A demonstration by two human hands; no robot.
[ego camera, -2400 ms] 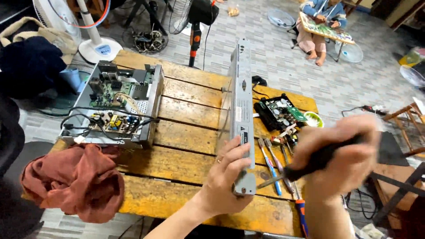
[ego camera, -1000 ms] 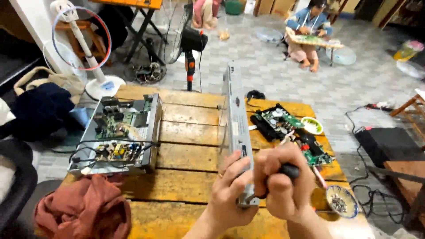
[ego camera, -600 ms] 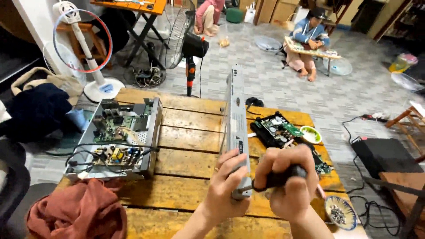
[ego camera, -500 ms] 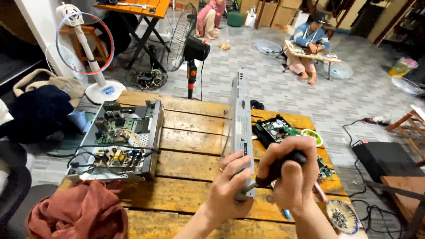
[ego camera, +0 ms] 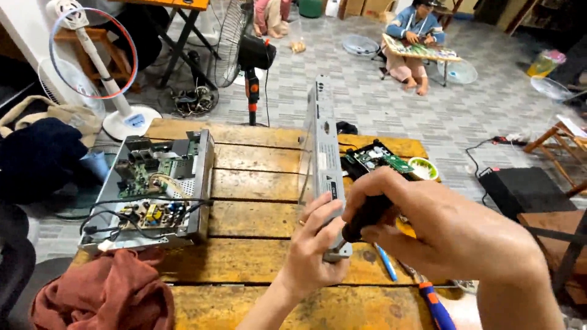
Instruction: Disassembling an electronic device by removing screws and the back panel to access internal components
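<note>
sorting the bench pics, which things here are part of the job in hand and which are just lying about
In hand:
left hand steadying the grey cover, stood on edge
right hand with the screwdriver at its near end

Lying about:
open chassis
loose circuit board
red cloth
spare screwdrivers
fans

the scene is evenly and fairly brightly lit by soft, diffuse light; only faint shadows are cast on the table (ego camera: 257,256). mild glare is seen on the floor tiles beyond the table. the right hand (ego camera: 452,232) nearest the lens is slightly blurred. lines around the table are bowed by wide-angle distortion.
</note>
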